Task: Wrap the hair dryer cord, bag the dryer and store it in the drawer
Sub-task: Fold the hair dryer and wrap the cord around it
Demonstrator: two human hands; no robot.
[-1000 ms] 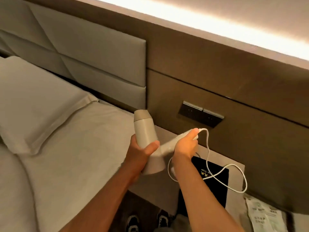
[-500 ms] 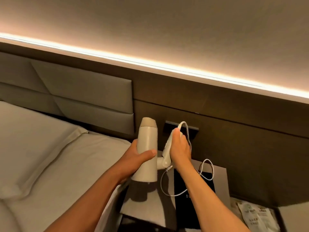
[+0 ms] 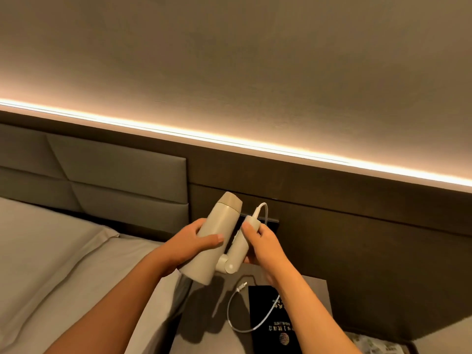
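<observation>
I hold a beige hair dryer (image 3: pixel 214 241) up in front of the dark wall panel. My left hand (image 3: pixel 189 244) wraps around its barrel, nozzle end pointing up. My right hand (image 3: pixel 263 244) grips the folding handle (image 3: pixel 240 249), which lies folded close beside the barrel. The white cord (image 3: pixel 240 325) leaves the handle's top, passes behind my right hand and hangs in a loop over the bedside table (image 3: pixel 314 297); its plug (image 3: pixel 241 288) dangles free. A black bag (image 3: pixel 273 325) with printed lettering lies flat on that table. No drawer is in view.
The bed (image 3: pixel 63 272) with a pillow and padded headboard (image 3: pixel 115 180) fills the left. A black switch panel (image 3: pixel 272 224) sits on the wall behind the dryer. A printed packet (image 3: pixel 378 347) lies at the lower right. A light strip runs along the wall above.
The view has tilted up. The handle has folded in closer to the barrel. My right hand slid lower on the handle, and the plug end now hangs in sight.
</observation>
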